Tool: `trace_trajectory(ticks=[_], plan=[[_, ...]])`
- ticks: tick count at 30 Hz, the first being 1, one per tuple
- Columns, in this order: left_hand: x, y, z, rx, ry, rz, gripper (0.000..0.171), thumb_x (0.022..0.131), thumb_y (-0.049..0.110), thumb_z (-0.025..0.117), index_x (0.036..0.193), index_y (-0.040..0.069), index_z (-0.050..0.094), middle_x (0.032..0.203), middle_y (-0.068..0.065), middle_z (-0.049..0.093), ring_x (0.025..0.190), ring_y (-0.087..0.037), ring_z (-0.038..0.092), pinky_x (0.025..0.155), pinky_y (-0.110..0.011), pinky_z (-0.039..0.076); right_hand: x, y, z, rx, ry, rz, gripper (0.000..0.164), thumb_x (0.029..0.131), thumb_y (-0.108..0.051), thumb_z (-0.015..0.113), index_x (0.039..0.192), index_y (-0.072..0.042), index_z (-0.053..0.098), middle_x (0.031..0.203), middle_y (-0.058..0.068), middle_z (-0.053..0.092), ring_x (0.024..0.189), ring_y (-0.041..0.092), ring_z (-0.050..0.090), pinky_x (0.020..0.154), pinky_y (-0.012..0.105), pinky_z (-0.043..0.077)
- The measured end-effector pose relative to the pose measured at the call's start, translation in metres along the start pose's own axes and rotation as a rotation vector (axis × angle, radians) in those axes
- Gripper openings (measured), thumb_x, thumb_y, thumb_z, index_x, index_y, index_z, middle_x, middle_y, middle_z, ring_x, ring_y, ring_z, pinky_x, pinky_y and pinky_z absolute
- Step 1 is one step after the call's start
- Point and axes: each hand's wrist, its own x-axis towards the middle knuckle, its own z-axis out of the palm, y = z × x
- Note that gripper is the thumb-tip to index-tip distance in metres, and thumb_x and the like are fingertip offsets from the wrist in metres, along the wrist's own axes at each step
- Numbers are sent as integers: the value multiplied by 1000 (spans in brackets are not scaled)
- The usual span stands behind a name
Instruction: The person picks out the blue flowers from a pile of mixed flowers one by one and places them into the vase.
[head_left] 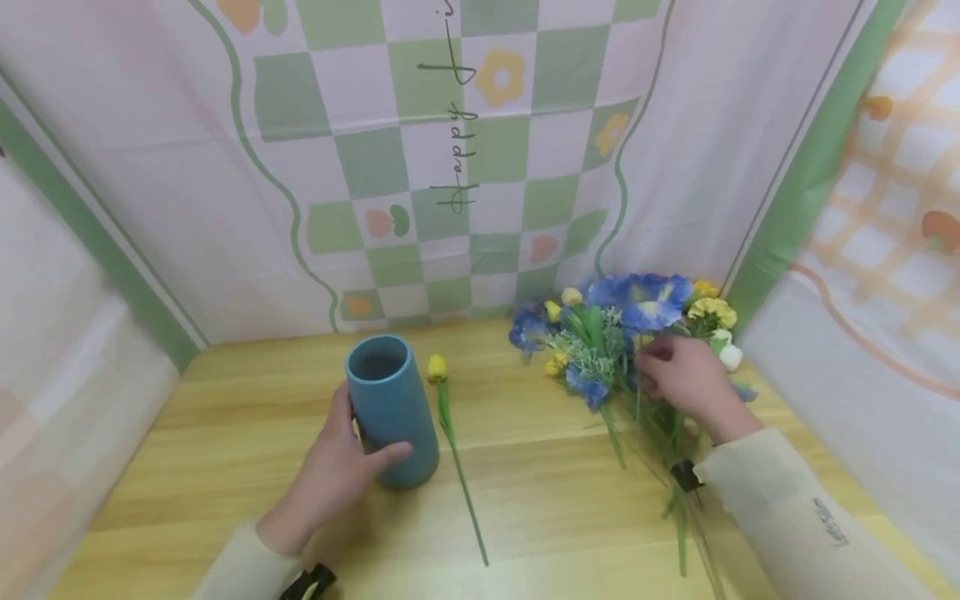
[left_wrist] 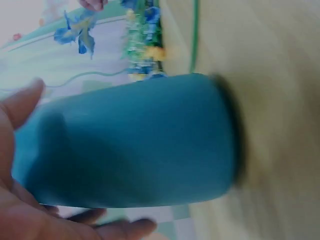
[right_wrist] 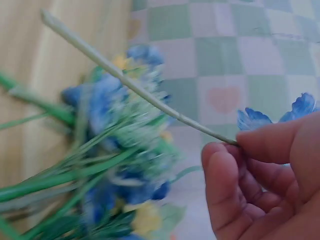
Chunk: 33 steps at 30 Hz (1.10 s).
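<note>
A blue-teal vase (head_left: 393,417) stands upright on the table, its mouth facing up. My left hand (head_left: 333,471) holds it loosely from the left, thumb over the near side and fingers round the far side; in the left wrist view the hand (left_wrist: 30,200) is at the vase's upper part. My right hand (head_left: 686,379) pinches the thin stem (right_wrist: 150,97) of a blue flower (head_left: 651,302) between thumb and fingertips. That flower is raised above a heap of artificial flowers (right_wrist: 135,120), its bare stem end pointing down.
Right of the vase a single yellow tulip (head_left: 437,369) lies with its stem toward me. The heap holds blue, yellow and white blooms (head_left: 729,357), stems (head_left: 681,533) trailing to the near side. Patterned cloth (head_left: 442,167) hangs behind the wooden table (head_left: 247,392) and at both sides.
</note>
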Motion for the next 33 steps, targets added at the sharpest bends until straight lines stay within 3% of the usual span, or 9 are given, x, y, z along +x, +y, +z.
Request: trace_trajectory(ticks=[3,7,9,10,12,14,17,24,33], plan=[[-17,21,-7,-26,123,89,107,85,37,80,160,14,8,161,-17,20,141,-42,28,109,-62,29,-2,-17,-5,12,55,-38,41,103,-34,55,119,2,64,86,8,70,72,22,67,63,37,56],[-39,52,-8,-215,404,619,70,84,2,70,146,-6,36,145,-24,40,129,-37,41,108,-46,37,-7,-53,-2,-10,99,-148,36,102,-36,56,110,-4,70,82,3,70,70,20,65,64,37,53],[-44,62,-3,-224,403,845,53,79,-9,65,130,-12,51,128,-22,55,119,-31,51,103,-33,42,-12,-75,6,10,97,-216,30,101,-33,58,102,-7,72,79,2,70,65,19,64,61,38,53],[-47,67,1,-224,353,875,46,80,-10,64,125,-10,56,122,-19,60,113,-28,56,99,-31,46,-15,-86,12,27,87,-255,27,101,-32,59,100,-8,72,78,1,70,64,18,64,59,37,54],[-52,73,9,-198,198,782,37,86,-6,65,123,0,63,115,-6,66,103,-17,62,90,-27,52,-23,-108,25,72,63,-342,21,100,-29,62,93,-12,71,76,-3,68,62,16,64,57,35,55],[-55,75,18,-119,49,597,32,94,5,67,125,12,66,113,6,68,100,-10,65,83,-25,55,-34,-130,38,146,5,-420,14,99,-24,63,93,-13,70,74,-5,67,59,13,63,53,33,55],[-54,76,29,-94,-102,390,29,98,16,65,127,15,66,117,6,69,102,-10,66,83,-28,56,-50,-157,54,216,-73,-533,11,98,-20,63,90,-15,69,72,-9,65,57,9,62,50,29,55],[-47,74,32,-196,-125,311,11,97,10,65,102,14,75,96,7,72,87,-13,69,77,-31,58,-70,-187,74,307,-164,-675,12,92,-6,64,87,-16,68,71,-12,62,55,4,59,46,26,51],[-48,76,30,-243,-63,277,9,91,8,74,84,14,70,75,8,68,71,-13,67,65,-31,59,-71,-179,81,223,-74,-827,12,90,-7,71,101,-11,71,86,-5,65,73,7,59,62,26,52]])
